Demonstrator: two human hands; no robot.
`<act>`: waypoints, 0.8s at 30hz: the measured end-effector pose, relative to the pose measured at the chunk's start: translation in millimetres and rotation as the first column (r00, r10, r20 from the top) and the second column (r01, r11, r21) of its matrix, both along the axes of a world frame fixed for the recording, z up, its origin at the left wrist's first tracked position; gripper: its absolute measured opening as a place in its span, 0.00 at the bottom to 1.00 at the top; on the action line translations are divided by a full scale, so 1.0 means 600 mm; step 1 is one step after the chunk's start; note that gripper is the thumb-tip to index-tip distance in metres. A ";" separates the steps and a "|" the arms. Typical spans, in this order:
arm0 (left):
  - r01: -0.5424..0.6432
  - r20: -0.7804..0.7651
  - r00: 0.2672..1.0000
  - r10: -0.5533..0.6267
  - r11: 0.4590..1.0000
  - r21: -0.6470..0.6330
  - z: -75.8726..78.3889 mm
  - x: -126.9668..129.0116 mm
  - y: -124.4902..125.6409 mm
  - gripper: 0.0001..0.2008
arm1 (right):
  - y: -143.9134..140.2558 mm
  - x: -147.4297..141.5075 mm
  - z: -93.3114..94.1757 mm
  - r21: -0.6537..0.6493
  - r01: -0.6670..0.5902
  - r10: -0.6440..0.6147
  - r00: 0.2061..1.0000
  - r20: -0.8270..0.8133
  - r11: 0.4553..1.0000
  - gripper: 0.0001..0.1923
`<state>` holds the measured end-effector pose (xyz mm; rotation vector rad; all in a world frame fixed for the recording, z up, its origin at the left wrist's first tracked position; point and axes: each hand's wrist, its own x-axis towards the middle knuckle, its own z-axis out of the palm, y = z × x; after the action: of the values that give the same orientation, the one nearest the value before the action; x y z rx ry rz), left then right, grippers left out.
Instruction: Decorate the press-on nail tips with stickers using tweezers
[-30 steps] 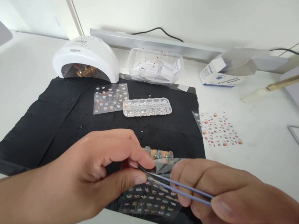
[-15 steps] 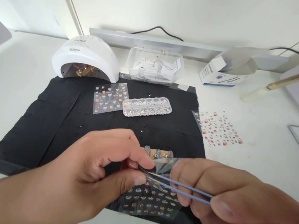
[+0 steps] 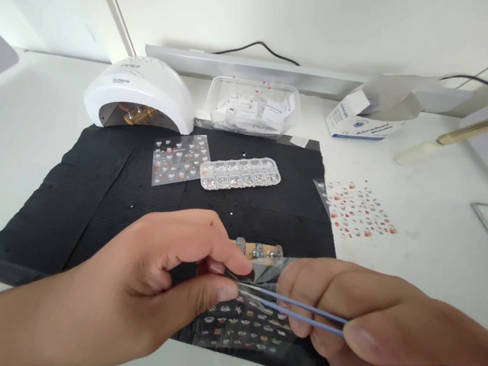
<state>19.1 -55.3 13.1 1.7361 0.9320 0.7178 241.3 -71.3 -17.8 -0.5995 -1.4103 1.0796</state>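
The right hand [image 3: 369, 328], clamped on blue tweezers [image 3: 298, 312] whose long axis runs leftward, brings their tips to the clear nail-sticker sheet [image 3: 247, 323] that the left hand [image 3: 151, 291] pinches just above the black mat [image 3: 86, 209].

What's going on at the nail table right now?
A person works over a black mat. The left hand pinches the edge of a clear sticker sheet, while the right hand holds thin blue tweezers with their tips at that pinched spot. A strip of decorated nail tips lies just behind. Farther back sit a white nail lamp, a rhinestone tray and another sticker sheet.
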 end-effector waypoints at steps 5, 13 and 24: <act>0.000 -0.004 1.000 0.000 1.000 -0.008 -0.002 -0.001 0.000 0.06 | 0.001 0.000 0.000 -0.012 -0.011 0.011 1.000 0.001 1.000 0.13; 0.003 -0.009 1.000 -0.003 1.000 -0.022 0.000 -0.001 -0.002 0.06 | 0.004 0.003 -0.002 -0.021 -0.037 0.037 0.999 -0.019 0.999 0.12; 0.021 -0.008 1.000 -0.021 1.000 0.000 0.001 -0.003 -0.002 0.06 | 0.005 -0.005 0.001 0.006 -0.008 0.008 1.000 -0.014 1.000 0.15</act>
<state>17.2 -56.2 13.6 1.7477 0.9177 0.6972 238.1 -68.4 -17.1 -0.5814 -1.4043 1.0842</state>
